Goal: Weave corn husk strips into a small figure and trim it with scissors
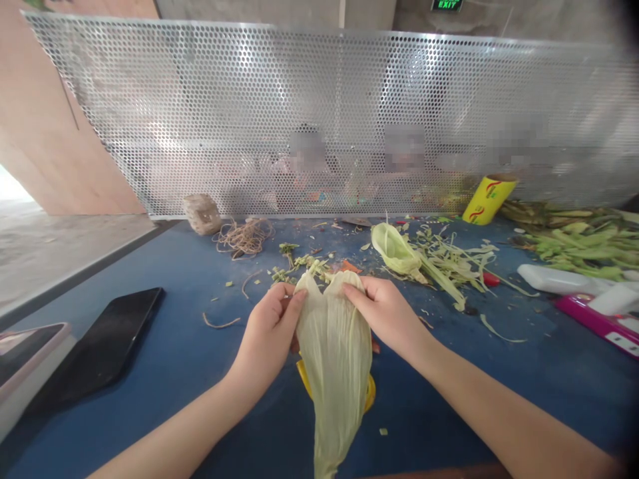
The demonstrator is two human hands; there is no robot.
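Note:
A pale green corn husk (337, 359) hangs between my two hands, its wide end up and its narrow tip toward me. A notch splits the top edge in the middle. My left hand (272, 319) pinches the upper left edge between thumb and fingers. On the other side, my right hand (387, 313) pinches the upper right edge. Behind the husk, partly hidden, something with yellow loops (370, 392) lies on the table. Just beyond my hands are small braided-looking green pieces (292, 266).
A blue table (200, 379) bears a black phone (104, 342), a twine tangle (244, 236), a cup-shaped husk (394, 249), shredded husk strips (449, 259), a yellow tube (489, 198), a husk pile (584, 243) and a magenta power strip (599, 322). A perforated metal screen (324, 86) stands behind; people sit beyond it.

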